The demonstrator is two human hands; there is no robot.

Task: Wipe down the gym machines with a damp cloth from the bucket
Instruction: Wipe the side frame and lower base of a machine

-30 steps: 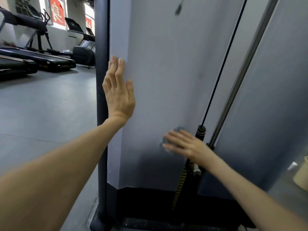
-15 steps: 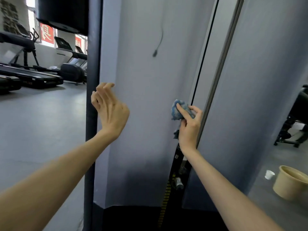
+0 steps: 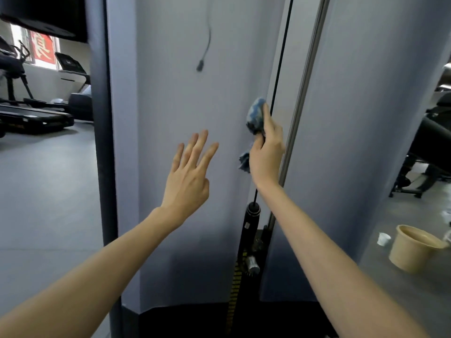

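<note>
Cloth (image 3: 255, 114) has risen along the upright panel (image 3: 170, 98), gripped by the right hand (image 3: 266, 154); left hand (image 3: 188, 178) open, empty.

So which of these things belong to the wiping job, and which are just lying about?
Part of the job: blue cloth, gripped by the right hand; grey machine panel; beige bucket on the floor.
Just lying about: small white cup beside the bucket; treadmills at far left.
</note>
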